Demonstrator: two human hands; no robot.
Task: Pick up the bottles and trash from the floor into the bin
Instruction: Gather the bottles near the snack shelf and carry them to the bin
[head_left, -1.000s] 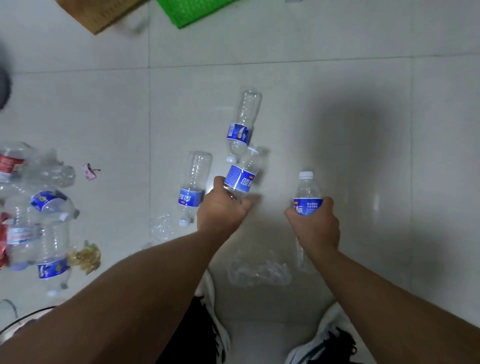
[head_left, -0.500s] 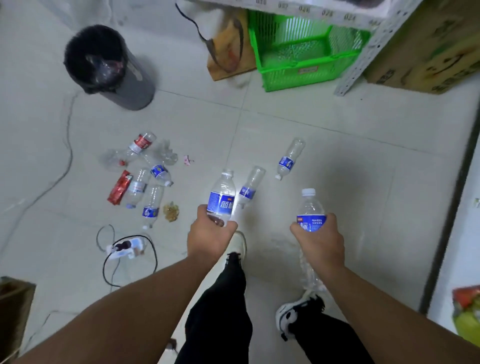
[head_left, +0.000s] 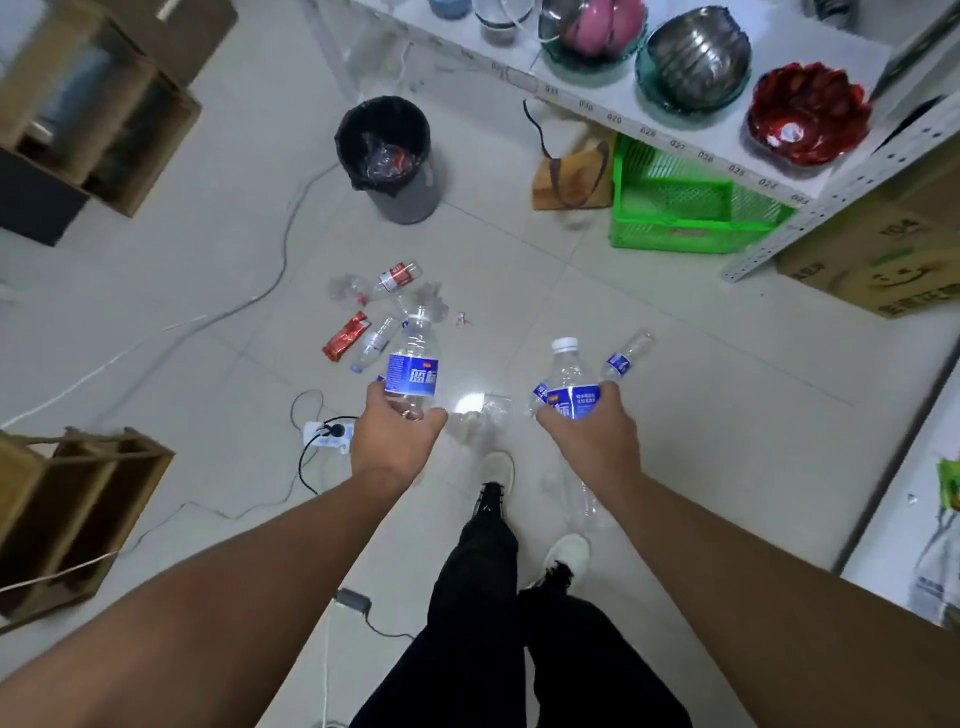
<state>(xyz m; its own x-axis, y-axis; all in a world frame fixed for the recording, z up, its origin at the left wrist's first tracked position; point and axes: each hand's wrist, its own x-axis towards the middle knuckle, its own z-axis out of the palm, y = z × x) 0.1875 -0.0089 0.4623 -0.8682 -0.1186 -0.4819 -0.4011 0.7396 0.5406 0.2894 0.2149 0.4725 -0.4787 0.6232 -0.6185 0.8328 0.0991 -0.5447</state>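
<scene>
The left hand (head_left: 397, 436) is wrapped around the lower body of a clear plastic bottle with a blue label (head_left: 413, 366), held upright with its neck pointing away from the person. The right hand (head_left: 589, 434) grips a second clear bottle with a white cap (head_left: 569, 382) around its blue label, also upright; a further clear plastic piece hangs below this hand, too blurred to tell apart. On the pale tiled floor (head_left: 649, 415) beyond the left hand lies a loose heap of trash: a red-labelled bottle (head_left: 397, 274), several crushed clear bottles (head_left: 375, 343) and a red wrapper (head_left: 345, 336), all close together. Another blue-labelled bottle (head_left: 626, 356) lies on its side just past the right hand, and a crumpled clear plastic piece (head_left: 485, 410) rests on the floor between the two hands. Farther off stands the bin (head_left: 395, 156), a dark cylinder lined with a black bag, with some plastic already inside. To its right are a brown bag (head_left: 571, 179) and a green crate (head_left: 685, 208) under a white shelf (head_left: 675, 130) carrying bowls. A white power strip (head_left: 327, 434) with a black cable lies near the left hand.
</scene>
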